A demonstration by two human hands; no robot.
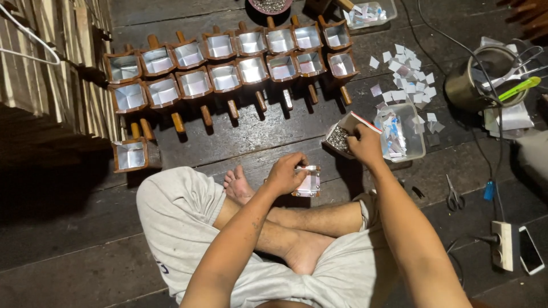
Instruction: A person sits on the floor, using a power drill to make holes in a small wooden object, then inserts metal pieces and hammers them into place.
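**Floor workplace, seen from above: stock and hands**

- Dark plank floor; bare crossed legs and grey shorts in the foreground.
- Two rows of wooden-handled square moulds, lined in shiny foil, spread across the far floor; one more of the same kind set apart at the left, near the knee.
- Round metal pot at the right, with a green-handled tool lying across its rim and cables running past.
- Clear plastic tub of paper scraps, just beside the right hand; second clear tub at the top edge.
- Scatter of small white paper squares between pot and moulds.
- White power strip and phone at the lower right; scissors nearby.
- Small cardboard box of fine grey bits, tilted, in front of the legs, touching the tub.
- Left hand: closed over the top of a small foil-lined square mould, held just above the feet, well short of the rows.
- Right hand: fingers curled on the box rim, dipping into its contents; pinch itself hidden, cannot tell what is between the fingertips.
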